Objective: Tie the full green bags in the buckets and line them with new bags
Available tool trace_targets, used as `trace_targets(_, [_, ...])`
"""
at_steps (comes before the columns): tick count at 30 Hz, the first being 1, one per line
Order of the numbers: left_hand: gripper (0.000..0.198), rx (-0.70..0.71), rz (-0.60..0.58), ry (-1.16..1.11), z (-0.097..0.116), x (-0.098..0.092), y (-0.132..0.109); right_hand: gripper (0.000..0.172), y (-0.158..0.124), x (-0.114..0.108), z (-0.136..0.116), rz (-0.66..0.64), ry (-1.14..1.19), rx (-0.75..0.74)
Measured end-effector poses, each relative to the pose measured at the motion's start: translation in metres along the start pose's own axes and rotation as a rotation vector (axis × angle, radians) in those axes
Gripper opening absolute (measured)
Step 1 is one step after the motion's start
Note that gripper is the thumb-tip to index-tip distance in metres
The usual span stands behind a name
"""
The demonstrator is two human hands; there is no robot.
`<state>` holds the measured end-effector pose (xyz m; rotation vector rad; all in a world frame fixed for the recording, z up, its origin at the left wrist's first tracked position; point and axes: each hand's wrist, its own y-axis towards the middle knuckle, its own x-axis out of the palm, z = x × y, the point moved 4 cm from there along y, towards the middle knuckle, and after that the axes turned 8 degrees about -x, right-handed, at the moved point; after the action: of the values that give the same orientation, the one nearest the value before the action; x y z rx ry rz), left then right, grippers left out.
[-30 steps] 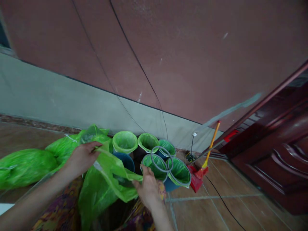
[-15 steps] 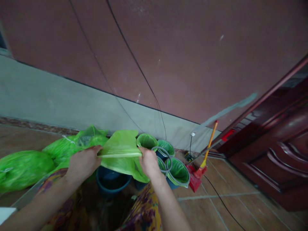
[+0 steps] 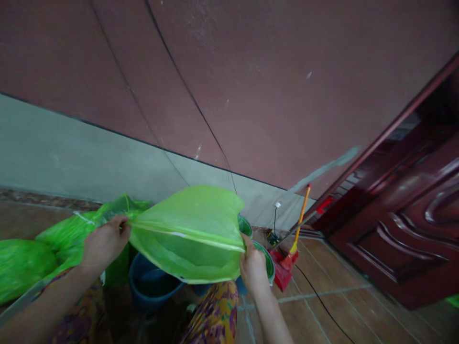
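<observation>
- From the head view, the left hand (image 3: 105,243) is right in the action, fingers pinched tight on one end of the mouth of a thin bright-green plastic bag (image 3: 190,210).
- And over at the opposite end, the right hand (image 3: 255,270) has the same edge, thumb and fingers closed on the film.
- Look at that bag! It hangs stretched between both hands, mouth gaping toward the wearer, upper side bellied out against the pale lower wall (image 3: 53,157).
- Just below it, partly covered by the film, stands a round dark-blue plastic bucket (image 3: 150,303), upright on the brown tiled floor (image 3: 330,277).
- Out to the left, a plump, tied-looking green plastic sack (image 3: 25,263) lies near the left forearm, and a second bulging green sack with a white tie (image 3: 68,234) sits behind it.
- Peeking out on the right, two round green-lined bins: the rear bin (image 3: 245,225) beside the bag's edge, the front bin (image 3: 269,265) just behind the right hand, both largely hidden.
- Farther right, a red plastic dustpan (image 3: 283,277) rests on the tiles beside an orange-yellow stick handle (image 3: 303,215), near a dark-red panelled door (image 3: 401,248).
- Down below, a knee in purple-and-yellow patterned cloth (image 3: 218,306) juts up under the bag.
</observation>
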<state>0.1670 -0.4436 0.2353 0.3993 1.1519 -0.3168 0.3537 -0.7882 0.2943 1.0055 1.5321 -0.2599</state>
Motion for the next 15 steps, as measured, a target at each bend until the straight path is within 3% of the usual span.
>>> trace_targets(5, [0.049,-0.094,0.014,-0.044,-0.004,0.005,0.001,0.064,-0.024,0.003,0.008,0.071,0.041,0.009])
trace_targets(10, [0.054,-0.087,0.002,-0.112,-0.01,0.016,0.01,0.068,-0.027,0.011,0.015,-0.039,-0.042,0.069])
trace_targets(13, [0.051,-0.054,-0.088,-0.308,0.0,0.008,0.024,0.061,-0.011,-0.015,0.021,-0.022,-0.075,0.089])
trace_targets(15, [0.048,-0.058,-0.138,-0.598,0.015,-0.015,0.033,0.056,0.0,-0.048,0.023,0.072,-0.035,0.07])
